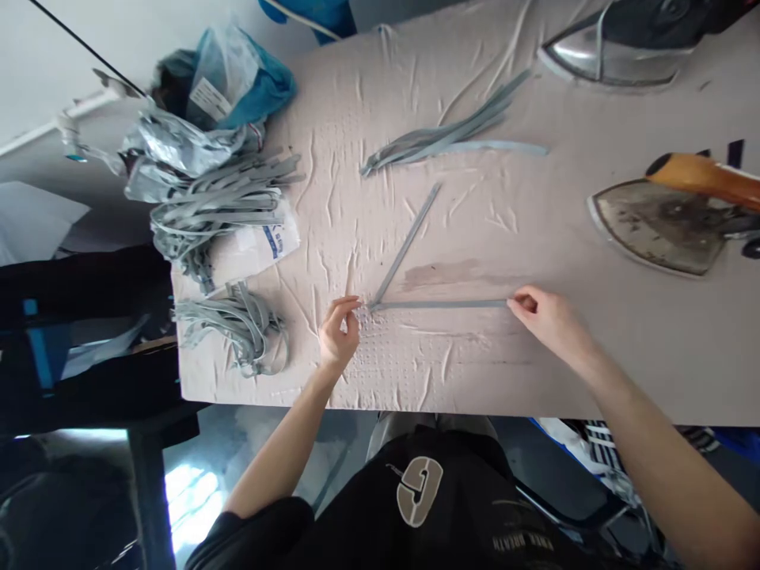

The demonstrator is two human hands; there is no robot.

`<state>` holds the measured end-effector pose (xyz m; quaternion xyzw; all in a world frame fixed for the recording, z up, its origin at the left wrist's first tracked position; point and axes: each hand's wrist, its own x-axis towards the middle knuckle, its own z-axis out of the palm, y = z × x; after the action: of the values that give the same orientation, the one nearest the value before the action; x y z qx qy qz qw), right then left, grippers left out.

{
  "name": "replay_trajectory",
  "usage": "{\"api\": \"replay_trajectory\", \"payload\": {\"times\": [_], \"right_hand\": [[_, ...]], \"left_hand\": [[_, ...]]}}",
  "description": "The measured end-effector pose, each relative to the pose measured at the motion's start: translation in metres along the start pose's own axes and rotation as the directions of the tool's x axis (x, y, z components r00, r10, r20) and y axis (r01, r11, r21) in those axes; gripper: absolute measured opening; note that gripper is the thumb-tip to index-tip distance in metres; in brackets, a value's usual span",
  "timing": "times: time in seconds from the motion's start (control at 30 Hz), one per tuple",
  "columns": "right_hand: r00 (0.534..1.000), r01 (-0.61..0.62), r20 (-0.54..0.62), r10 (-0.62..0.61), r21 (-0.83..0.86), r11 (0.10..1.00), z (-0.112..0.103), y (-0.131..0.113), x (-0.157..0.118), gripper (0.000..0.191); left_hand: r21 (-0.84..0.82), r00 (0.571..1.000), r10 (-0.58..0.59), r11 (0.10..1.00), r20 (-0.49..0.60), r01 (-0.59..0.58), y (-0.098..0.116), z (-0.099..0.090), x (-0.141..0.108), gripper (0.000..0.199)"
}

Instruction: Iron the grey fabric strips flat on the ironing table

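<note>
Strip (442, 304), one end in the right hand's (547, 313) pinching grip; left hand (339, 331) near the other, grip unclear.

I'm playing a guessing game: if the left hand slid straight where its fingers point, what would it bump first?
Probably the flat grey strip pinched by the right hand; its other end looks just past the left hand, though they may already touch.

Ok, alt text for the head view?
The right hand pinches a gray strip on a tabletop; the left hand is near the strip's bend or join. Gray bundles lie left and beyond; two irons sit at right.
</note>
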<state>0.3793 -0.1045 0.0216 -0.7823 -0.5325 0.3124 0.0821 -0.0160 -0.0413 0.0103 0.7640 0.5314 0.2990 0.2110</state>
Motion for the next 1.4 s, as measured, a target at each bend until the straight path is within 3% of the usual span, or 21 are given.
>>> {"api": "replay_trajectory", "payload": {"times": [0.07, 0.13, 0.23, 0.33, 0.43, 0.53, 0.6, 0.73, 0.83, 0.93, 0.97, 1.03, 1.07, 1.13, 1.17, 1.2, 1.27, 1.4], "right_hand": [[0.973, 0.099, -0.197, -0.122, -0.123, 0.987, 0.003, -0.003, -0.009, 0.02], [0.879, 0.281, -0.335, -0.339, -0.209, 0.937, 0.009, -0.008, -0.022, 0.021], [0.734, 0.551, -0.301, -0.608, -0.259, 0.793, 0.022, -0.013, -0.043, 0.026], [0.681, 0.63, -0.235, -0.694, -0.294, 0.718, 0.034, -0.012, -0.051, 0.03], [0.705, 0.597, -0.186, -0.684, -0.364, 0.715, 0.037, -0.007, -0.044, 0.03], [0.741, 0.567, -0.083, -0.666, -0.453, 0.688, 0.033, -0.002, -0.025, 0.027], [0.751, 0.592, 0.014, -0.66, -0.456, 0.664, 0.027, -0.003, -0.009, 0.025], [0.739, 0.658, 0.151, -0.656, -0.366, 0.657, 0.013, -0.01, 0.015, 0.026], [0.752, 0.657, 0.188, -0.632, -0.297, 0.693, 0.006, -0.013, 0.016, 0.023], [0.774, 0.631, 0.231, -0.589, -0.204, 0.749, -0.002, -0.014, -0.006, 0.017], [0.774, 0.622, 0.261, -0.577, -0.147, 0.769, -0.006, -0.015, -0.018, 0.015], [0.771, 0.523, 0.38, -0.512, 0.081, 0.848, -0.019, -0.018, -0.044, 0.011], [0.754, 0.385, 0.476, -0.453, 0.239, 0.892, -0.026, -0.02, -0.056, 0.01], [0.661, 0.021, 0.668, -0.343, 0.44, 0.898, -0.041, -0.024, -0.072, 0.011], [0.611, -0.117, 0.729, -0.309, 0.469, 0.876, -0.048, -0.026, -0.074, 0.014], [0.587, -0.18, 0.756, -0.291, 0.472, 0.863, -0.053, -0.026, -0.072, 0.017], [0.617, -0.182, 0.735, -0.28, 0.48, 0.858, -0.057, -0.026, -0.056, 0.021], [0.808, 0.033, 0.53, -0.258, 0.395, 0.918, -0.044, -0.023, 0.005, 0.024]], "left_hand": [[0.048, 0.999, 0.016, 0.999, -0.052, -0.014, 0.007, 0.001, 0.004, 0.024], [0.086, 0.997, 0.062, 0.995, -0.055, -0.057, 0.019, 0.006, 0.008, 0.026], [0.114, 0.992, 0.125, 0.985, 0.025, -0.127, 0.039, 0.017, 0.012, 0.029], [0.151, 0.993, 0.087, 0.984, 0.074, -0.097, 0.048, 0.021, 0.016, 0.031], [0.247, 0.974, 0.088, 0.959, 0.211, -0.14, 0.04, 0.016, 0.017, 0.029], [0.357, 0.904, 0.126, 0.889, 0.409, -0.285, 0.018, 0.011, 0.015, 0.027], [0.369, 0.885, 0.142, 0.87, 0.444, -0.326, 0.003, 0.012, 0.017, 0.024], [0.283, 0.89, 0.151, 0.913, 0.43, -0.292, -0.014, 0.019, 0.031, 0.019], [0.136, 0.908, 0.148, 0.967, 0.393, -0.217, -0.003, 0.012, 0.036, 0.013], [-0.086, 0.901, 0.049, 0.996, 0.431, -0.014, 0.029, -0.02, 0.031, 0.011], [-0.125, 0.864, -0.025, 0.987, 0.502, 0.101, 0.042, -0.036, 0.028, 0.011], [-0.138, 0.743, -0.136, 0.946, 0.656, 0.295, 0.066, -0.072, 0.024, 0.013], [-0.159, 0.665, -0.149, 0.912, 0.732, 0.379, 0.076, -0.09, 0.023, 0.017], [-0.162, 0.554, -0.167, 0.853, 0.816, 0.497, 0.089, -0.117, 0.027, 0.025], [-0.149, 0.52, -0.178, 0.837, 0.835, 0.527, 0.092, -0.126, 0.03, 0.028], [-0.124, 0.505, -0.2, 0.835, 0.839, 0.537, 0.092, -0.129, 0.035, 0.03], [-0.045, 0.524, -0.273, 0.856, 0.807, 0.515, 0.085, -0.121, 0.047, 0.03], [0.098, 0.641, -0.391, 0.891, 0.661, 0.443, 0.05, -0.064, 0.073, 0.024]]}}
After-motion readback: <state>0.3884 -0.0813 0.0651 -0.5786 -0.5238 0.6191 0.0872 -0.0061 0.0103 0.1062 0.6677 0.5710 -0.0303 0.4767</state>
